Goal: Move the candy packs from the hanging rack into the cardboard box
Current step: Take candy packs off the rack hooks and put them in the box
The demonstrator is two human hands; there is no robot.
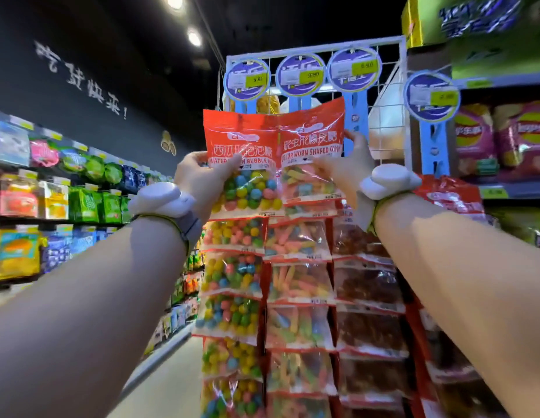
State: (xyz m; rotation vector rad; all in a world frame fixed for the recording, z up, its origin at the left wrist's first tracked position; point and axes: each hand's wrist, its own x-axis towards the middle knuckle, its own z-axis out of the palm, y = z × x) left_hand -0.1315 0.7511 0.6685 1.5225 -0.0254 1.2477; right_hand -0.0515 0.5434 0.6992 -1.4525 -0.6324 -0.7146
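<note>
Left hand [199,176] grips our bubble gum pack [243,164], right hand [350,164] worm gummy pack [311,158]; raised to unhook from hanging rack [317,49].

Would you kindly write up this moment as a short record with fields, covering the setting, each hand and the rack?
setting: shop aisle, snack shelves on both sides
left hand: grips the bubble gum pack at its red header
right hand: grips the worm gummy pack, thumb in front, fingers behind
packs: held side by side at the top of the hanging rack; whether they are off the hooks cannot be told
rack below: columns of more candy packs
price tags: round, blue, along the rack top
cardboard box: not in view
</note>
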